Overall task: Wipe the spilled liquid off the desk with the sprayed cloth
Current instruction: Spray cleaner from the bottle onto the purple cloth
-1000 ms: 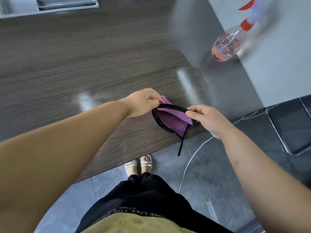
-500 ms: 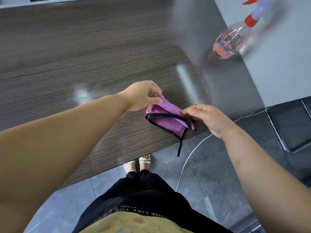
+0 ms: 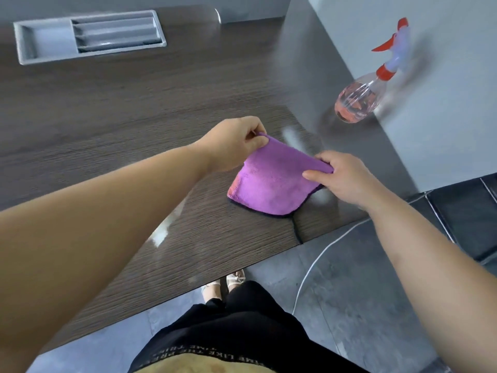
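2 corners of cloth (image 3: 271,184) are pinched: 1 by left hand (image 3: 234,145), 1 by right hand (image 3: 347,181). Cloth is spread over desk (image 3: 134,117); wiping est. not yet begun.

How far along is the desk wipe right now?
Done: the clear plastic spray bottle stands apart, untouched. In hand: left hand and right hand pinch the purple microfibre cloth, spread over the dark wood-grain desk. Left: the wiping itself; shiny patches beside the cloth may be spill.

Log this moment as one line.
left hand: pinches purple microfibre cloth corner | right hand: pinches opposite corner | cloth: spread over dark wood-grain desk | clear red-topped spray bottle: standing apart
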`<state>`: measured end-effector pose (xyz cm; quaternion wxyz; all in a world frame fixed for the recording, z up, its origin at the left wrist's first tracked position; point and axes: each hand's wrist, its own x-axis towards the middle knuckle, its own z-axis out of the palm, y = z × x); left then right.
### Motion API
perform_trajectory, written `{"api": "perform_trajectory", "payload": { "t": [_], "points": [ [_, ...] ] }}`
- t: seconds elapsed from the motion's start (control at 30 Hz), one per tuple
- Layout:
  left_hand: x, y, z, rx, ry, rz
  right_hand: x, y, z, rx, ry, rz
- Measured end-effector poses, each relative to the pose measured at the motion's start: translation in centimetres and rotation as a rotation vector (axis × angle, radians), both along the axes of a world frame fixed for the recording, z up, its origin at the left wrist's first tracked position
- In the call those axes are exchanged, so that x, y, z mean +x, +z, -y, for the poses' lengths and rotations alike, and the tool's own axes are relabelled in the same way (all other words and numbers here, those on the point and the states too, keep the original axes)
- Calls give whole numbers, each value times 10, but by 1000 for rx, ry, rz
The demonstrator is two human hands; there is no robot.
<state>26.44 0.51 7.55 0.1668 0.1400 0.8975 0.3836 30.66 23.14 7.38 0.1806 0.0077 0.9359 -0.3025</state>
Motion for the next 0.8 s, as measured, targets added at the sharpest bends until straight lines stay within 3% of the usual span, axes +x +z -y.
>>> {"api": "perform_trajectory", "payload": {
  "t": [0.17,0.27,0.37,0.53,0.7,0.8],
  "points": [
    [-29,34,6,84,243,-326,-59,30,14,-123,-67,-422],
    [-32,35,12,78,218,-478,-72,26,16,-118,82,-663],
    [-14,0,18,-21,146,-492,-65,-11,12,-49,274,-590],
    [48,-83,16,-282,-104,-212,-16,-82,-1,134,602,-379],
    [64,-111,20,-395,-188,-318,-12,-94,-13,222,693,-414],
    [47,-102,16,-377,-161,-320,-27,-89,-15,147,751,-392]
  ]
}}
